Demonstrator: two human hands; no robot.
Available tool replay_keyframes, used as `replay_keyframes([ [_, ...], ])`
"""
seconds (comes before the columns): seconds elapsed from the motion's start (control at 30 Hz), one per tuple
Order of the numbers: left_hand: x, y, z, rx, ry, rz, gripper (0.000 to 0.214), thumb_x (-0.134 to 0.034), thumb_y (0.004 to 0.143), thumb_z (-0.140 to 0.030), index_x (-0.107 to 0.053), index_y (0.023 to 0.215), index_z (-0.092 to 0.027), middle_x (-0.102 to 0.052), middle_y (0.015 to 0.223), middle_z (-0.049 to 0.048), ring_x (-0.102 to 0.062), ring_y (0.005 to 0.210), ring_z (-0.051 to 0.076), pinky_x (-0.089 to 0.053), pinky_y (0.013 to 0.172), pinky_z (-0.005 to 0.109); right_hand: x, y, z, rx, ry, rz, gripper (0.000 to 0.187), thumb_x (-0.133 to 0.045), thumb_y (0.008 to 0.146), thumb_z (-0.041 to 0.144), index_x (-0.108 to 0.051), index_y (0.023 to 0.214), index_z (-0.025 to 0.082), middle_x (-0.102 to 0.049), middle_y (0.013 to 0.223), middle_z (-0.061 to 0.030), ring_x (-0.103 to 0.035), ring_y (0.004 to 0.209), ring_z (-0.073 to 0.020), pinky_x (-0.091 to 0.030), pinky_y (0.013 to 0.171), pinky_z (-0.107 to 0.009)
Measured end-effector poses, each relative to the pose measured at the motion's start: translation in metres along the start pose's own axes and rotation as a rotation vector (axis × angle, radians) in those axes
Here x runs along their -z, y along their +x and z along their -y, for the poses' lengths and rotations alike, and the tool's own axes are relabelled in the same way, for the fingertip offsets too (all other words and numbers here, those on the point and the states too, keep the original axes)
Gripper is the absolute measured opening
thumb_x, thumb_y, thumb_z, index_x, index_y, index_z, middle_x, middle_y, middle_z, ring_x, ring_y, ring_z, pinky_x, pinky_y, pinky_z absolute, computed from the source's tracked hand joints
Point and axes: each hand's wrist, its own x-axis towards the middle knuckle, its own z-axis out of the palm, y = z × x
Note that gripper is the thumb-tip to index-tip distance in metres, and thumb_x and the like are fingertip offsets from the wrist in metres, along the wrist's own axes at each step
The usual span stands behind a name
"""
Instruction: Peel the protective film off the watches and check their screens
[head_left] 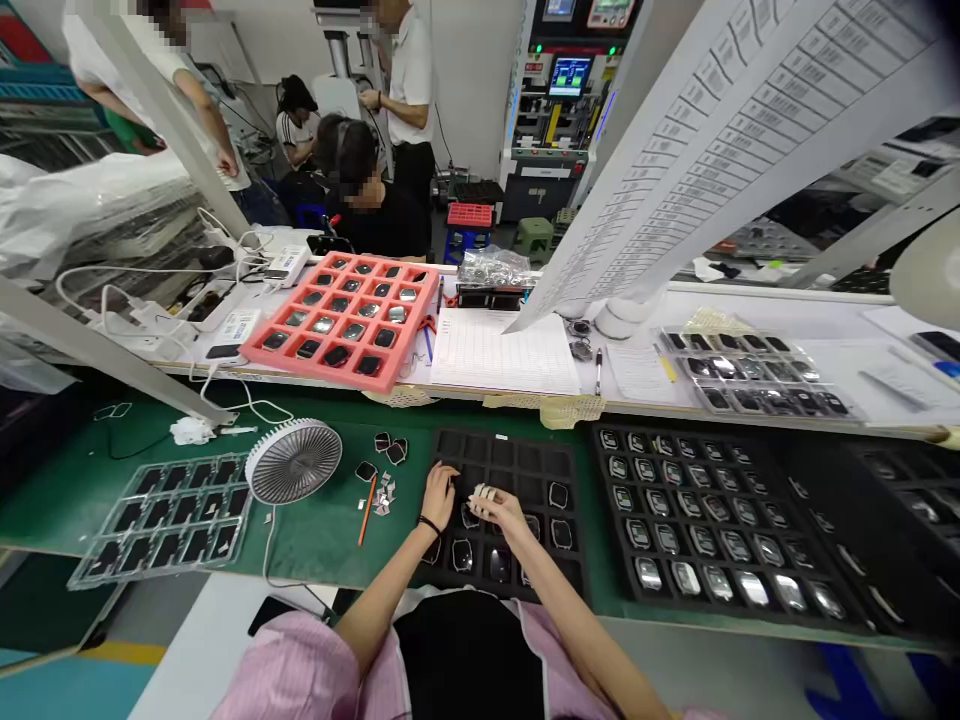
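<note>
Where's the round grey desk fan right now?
In the head view, the round grey-and-white desk fan stands on the green mat left of the person's left hand, between the clear plastic tray and the orange pencil.

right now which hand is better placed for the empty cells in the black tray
Probably the left hand: it is over the black tray's empty cells, while the right hand holds small pale pieces.
</note>
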Motion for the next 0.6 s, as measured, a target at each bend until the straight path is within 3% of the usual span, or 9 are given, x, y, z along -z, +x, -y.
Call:
replay_keyframes([
  [0.2,0.002,0.029,0.006,-0.042,0.046,0.018,0.033,-0.04,0.073,-0.004,-0.061,0.094,-0.019,-0.062,0.106,0.0077,-0.047,0.123,0.025,-0.034,0.109,0.051,-0.009,0.021,0.009,0.036,-0.022,0.024,0.041,-0.087,0.038,0.04,-0.061,0.059,0.016,-0.059,0.056,0.003,-0.059,0.057,-0.0143,-0.05,0.064,-0.03],
  [0.3,0.006,0.038,0.004,-0.119,0.029,0.067,0.031,-0.041,0.072,-0.008,-0.061,0.093,-0.017,-0.063,0.103,0.0103,-0.049,0.121,0.03,-0.034,0.106,0.059,-0.013,0.029,0.017,0.044,-0.02,0.036,0.042,-0.089,0.034,0.038,-0.059,0.054,0.015,-0.057,0.051,0.0038,-0.057,0.051,-0.013,-0.049,0.059,-0.029],
  [0.37,0.004,0.042,0.006,-0.175,0.017,0.108,0.035,-0.042,0.072,-0.012,-0.06,0.102,-0.017,-0.061,0.115,0.013,-0.044,0.127,0.034,-0.029,0.105,0.066,-0.011,0.033,0.025,0.057,-0.012,0.046,0.041,-0.089,0.034,0.036,-0.061,0.054,0.014,-0.058,0.052,0.0028,-0.057,0.051,-0.0127,-0.049,0.059,-0.029],
  [0.43,0.0,0.045,0.009,-0.259,-0.012,0.226,0.048,-0.046,0.073,-0.017,-0.054,0.121,-0.018,-0.052,0.135,0.0129,-0.037,0.134,0.032,-0.025,0.11,0.06,-0.007,0.037,0.031,0.058,-0.006,0.062,0.041,-0.089,0.032,0.034,-0.063,0.055,0.013,-0.058,0.052,0.0027,-0.057,0.051,-0.0126,-0.05,0.059,-0.03],
  [0.5,-0.006,0.048,0.009,-0.322,-0.078,0.39,0.061,-0.047,0.073,-0.018,-0.044,0.134,-0.019,-0.044,0.144,0.0128,-0.037,0.135,0.029,-0.031,0.111,0.05,0.001,0.04,0.035,0.049,-0.004,0.087,0.041,-0.09,0.03,0.032,-0.065,0.056,0.013,-0.06,0.054,0.0018,-0.058,0.051,-0.0125,-0.05,0.059,-0.03],
  [0.6,-0.011,0.056,-0.002,-0.321,-0.127,0.537,0.056,-0.051,0.074,-0.026,-0.052,0.129,-0.02,-0.054,0.136,0.0117,-0.049,0.127,0.028,-0.041,0.106,0.042,0.016,0.043,0.034,0.003,-0.005,0.173,0.042,-0.09,0.029,0.029,-0.067,0.06,0.013,-0.062,0.06,0.001,-0.057,0.053,-0.0113,-0.051,0.06,-0.03],
])
